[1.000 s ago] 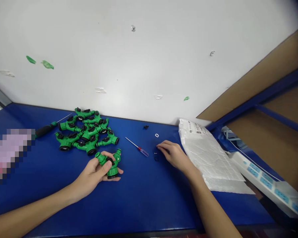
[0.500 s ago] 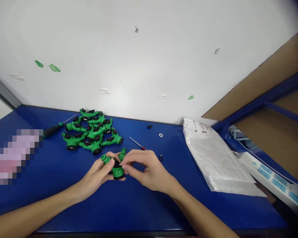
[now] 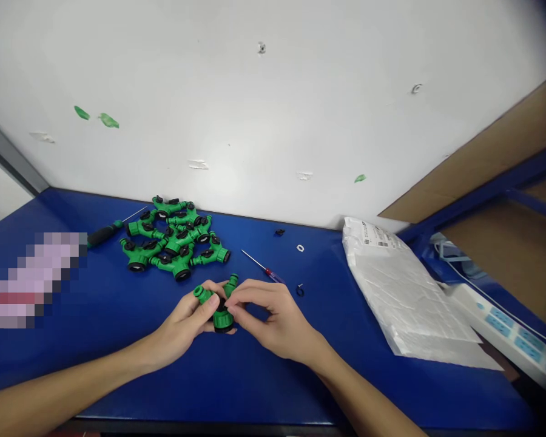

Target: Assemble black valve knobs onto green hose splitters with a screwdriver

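My left hand (image 3: 182,325) grips a green plastic three-way hose connector (image 3: 222,318) with black parts, holding it upright with its outlet down on the table. The fingertips of my right hand (image 3: 273,318) press against the connector's middle from the right. Fingers hide the connector's centre. Behind my hands lies a heap of several similar green connectors (image 3: 175,240). To the right of the hands are a small black ring (image 3: 299,291), a white ring (image 3: 300,248) and a small black part (image 3: 279,232).
A red-handled screwdriver (image 3: 264,270) lies just beyond my right hand, and a black-and-green screwdriver (image 3: 104,233) lies left of the heap. A white plastic bag (image 3: 404,297) rests on the blue table (image 3: 264,376). A power strip (image 3: 505,325) sits at right. A pixelated object (image 3: 34,279) lies at left.
My right hand has moved left from the small parts on the table to the connector in my left hand. The view has shifted slightly.
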{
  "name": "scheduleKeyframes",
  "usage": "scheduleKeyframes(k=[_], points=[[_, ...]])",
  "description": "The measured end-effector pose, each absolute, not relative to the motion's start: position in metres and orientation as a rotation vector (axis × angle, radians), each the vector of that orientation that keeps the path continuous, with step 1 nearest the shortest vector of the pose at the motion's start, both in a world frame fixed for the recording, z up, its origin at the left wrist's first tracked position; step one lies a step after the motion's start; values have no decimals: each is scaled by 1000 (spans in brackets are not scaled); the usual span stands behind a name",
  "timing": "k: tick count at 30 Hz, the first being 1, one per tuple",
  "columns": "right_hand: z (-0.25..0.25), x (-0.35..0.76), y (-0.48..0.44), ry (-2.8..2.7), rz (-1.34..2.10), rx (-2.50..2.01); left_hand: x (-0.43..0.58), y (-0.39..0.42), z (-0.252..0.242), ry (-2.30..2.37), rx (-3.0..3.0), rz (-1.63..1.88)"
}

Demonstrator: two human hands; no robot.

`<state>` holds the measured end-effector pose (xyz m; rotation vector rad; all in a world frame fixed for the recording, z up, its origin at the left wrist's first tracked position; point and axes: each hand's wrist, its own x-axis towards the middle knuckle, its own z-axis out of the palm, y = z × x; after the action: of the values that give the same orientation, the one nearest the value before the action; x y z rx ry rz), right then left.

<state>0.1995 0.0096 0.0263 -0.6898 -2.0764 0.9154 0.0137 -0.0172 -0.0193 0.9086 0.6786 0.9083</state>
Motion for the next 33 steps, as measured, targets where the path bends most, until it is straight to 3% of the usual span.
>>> scheduleKeyframes(k=[17, 33], points=[[11, 194, 6, -2078, 701, -760, 14, -21, -15, 890, 1031, 854], [14, 197, 7, -2114, 761, -716, 14, -23, -18, 906, 1032, 876]])
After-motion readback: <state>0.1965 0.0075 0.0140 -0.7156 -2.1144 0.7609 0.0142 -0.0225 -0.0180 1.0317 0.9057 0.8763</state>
